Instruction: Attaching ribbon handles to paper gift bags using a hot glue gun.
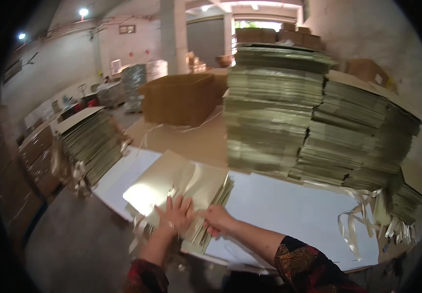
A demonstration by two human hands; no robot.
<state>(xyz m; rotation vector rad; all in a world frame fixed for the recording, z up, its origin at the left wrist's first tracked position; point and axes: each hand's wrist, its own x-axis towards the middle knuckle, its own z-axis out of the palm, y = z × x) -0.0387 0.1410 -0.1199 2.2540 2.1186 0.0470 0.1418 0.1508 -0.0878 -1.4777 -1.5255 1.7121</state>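
A stack of shiny pale-gold folded card sheets (165, 171) lies on the white-covered table in front of me. Flat on its top, near the close edge, rests my left hand (177, 215) with its fingers spread. My right hand (217, 219) is closed at the stack's right edge, beside the left one. What its curled fingers hold, if anything, is hidden. Cream ribbon ends (137, 232) hang from the near left side of the stack.
White sheeting (289, 215) covers the table. Tall bundles of gold-green card (269, 122) stand at the back right, with loose cream ribbons (352, 219) before them. Another card stack (91, 146) is at the left. A brown carton (177, 100) sits behind.
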